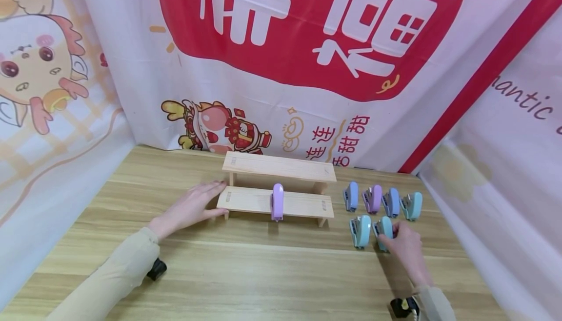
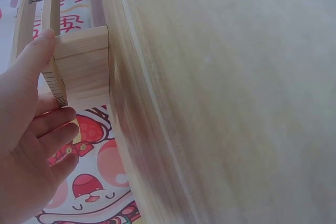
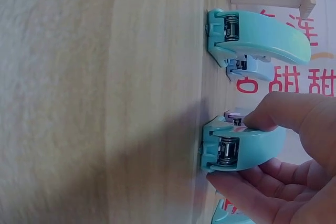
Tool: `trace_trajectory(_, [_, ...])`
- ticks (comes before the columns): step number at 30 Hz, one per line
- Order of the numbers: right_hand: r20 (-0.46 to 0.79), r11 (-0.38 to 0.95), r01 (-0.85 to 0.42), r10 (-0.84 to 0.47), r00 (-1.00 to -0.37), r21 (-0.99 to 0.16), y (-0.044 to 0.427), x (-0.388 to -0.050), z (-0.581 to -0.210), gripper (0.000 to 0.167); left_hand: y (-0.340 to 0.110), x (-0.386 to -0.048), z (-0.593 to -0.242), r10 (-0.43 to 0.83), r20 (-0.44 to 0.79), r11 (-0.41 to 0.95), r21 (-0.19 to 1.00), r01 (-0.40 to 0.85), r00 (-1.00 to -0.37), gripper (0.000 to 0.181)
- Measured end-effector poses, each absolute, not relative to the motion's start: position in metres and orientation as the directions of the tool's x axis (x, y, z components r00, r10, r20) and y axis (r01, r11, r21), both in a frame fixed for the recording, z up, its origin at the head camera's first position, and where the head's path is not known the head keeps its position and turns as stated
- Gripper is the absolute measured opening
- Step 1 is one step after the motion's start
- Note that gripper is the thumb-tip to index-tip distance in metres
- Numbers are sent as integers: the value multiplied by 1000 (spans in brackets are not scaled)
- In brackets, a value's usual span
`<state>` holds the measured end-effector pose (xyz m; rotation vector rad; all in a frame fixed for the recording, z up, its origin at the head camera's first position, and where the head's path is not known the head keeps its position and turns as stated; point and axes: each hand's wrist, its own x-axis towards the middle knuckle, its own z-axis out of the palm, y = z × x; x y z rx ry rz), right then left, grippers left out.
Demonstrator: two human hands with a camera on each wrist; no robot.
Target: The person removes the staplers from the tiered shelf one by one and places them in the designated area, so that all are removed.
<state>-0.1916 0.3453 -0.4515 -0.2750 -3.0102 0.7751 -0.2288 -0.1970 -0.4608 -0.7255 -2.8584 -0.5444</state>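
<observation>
A two-step wooden stand point(image 1: 250, 200) sits mid-table, and a lilac stapler point(image 1: 277, 202) rests on its lower step. My left hand point(image 1: 195, 209) holds the left end of that step. In the left wrist view, the thumb point(image 2: 38, 51) lies on one edge while the index finger passes partly hidden behind the board. To the right, my right hand point(image 1: 406, 245) pinches a turquoise stapler point(image 3: 257, 148) between thumb and fingers; it stands on the table. Beside it, apart, is another turquoise stapler point(image 1: 360, 231).
Behind the turquoise pair, a row holds a light blue stapler point(image 1: 351, 196), a purple stapler point(image 1: 372, 199), a blue stapler point(image 1: 391, 202) and a teal stapler point(image 1: 411, 206). Printed cloth point(image 1: 307, 77) hangs behind the table point(image 1: 263, 282) and along both sides.
</observation>
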Motion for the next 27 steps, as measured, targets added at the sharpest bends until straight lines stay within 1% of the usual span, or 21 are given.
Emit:
trace_trajectory(5, [-13,874,145,157,-987,-463,346,-191,-449,33,-197,-229,-460,433,223,817,312,484,-874,79])
trace_trajectory(10, [29,891,113,140,-990,-439,346,-188,-446,37,-198,-229,-461,439,227,815,306,491,-869,79])
trace_trajectory(17, [131,900,50,118,-984,-434,343,-184,-431,43,-198,-229,-461,437,230,814,309,491,-869,79])
trace_trajectory(23, [298,905,-47,90,-950,-423,331,-184,-418,37,-198,-230,-462,435,226,817,307,488,-871,79])
trace_trajectory(27, [298,902,-47,92,-950,-428,321,-184,-407,37,-198,-230,-462,436,227,817,305,489,-871,79])
